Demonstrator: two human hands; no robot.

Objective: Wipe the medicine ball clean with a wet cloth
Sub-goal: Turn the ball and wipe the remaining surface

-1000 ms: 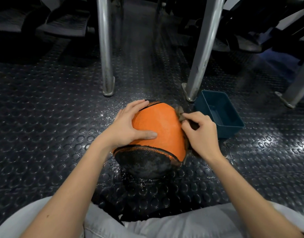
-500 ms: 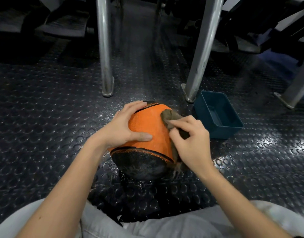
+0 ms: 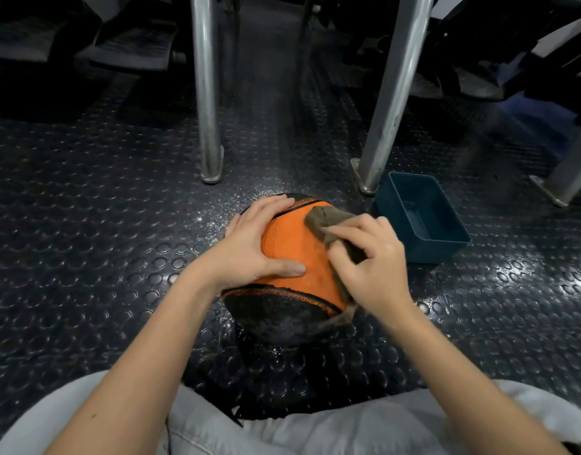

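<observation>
While left hand [image 3: 253, 244] lies flat on medicine ball [image 3: 294, 247], right hand [image 3: 374, 264] pinches cloth [image 3: 325, 221].

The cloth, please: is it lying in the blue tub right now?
No, the right hand grips the cloth against the orange ball, and the blue tub beside it holds no cloth.

This looks like a gym or fitness room. Black rubber flooring [image 3: 85, 224] with raised round studs covers the ground. 3 steel frame legs [image 3: 205, 93] on flat foot plates stand at 12, 1 and 3 o'clock. Dark padded equipment [image 3: 131, 50] sits at 11 o'clock, and an orange-and-black medicine ball [image 3: 292, 244] rests at centre.
</observation>
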